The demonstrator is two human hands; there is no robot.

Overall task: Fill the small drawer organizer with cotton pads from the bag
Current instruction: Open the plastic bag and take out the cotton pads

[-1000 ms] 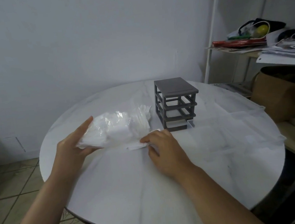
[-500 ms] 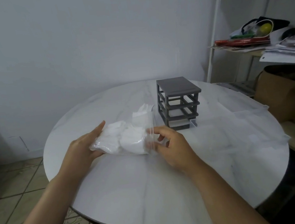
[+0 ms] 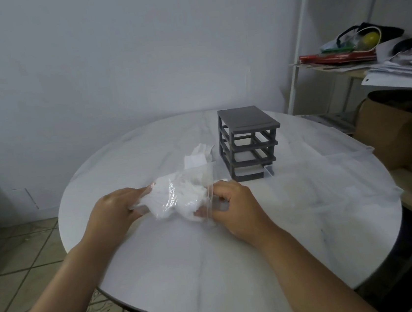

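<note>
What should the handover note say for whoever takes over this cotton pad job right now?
Hands: the left-hand grip holds the left end of the bag of cotton pads; the right-hand grip pinches its right end.
Where: the bag is over the round table, in front and to the left of the drawer organizer, which stands upright further back. Its bottom drawer sticks out a little; what the drawers hold cannot be told.
Done: bag in hand; no pad seen outside it.
Left: open the bag, take pads out, fill the drawers.
</note>
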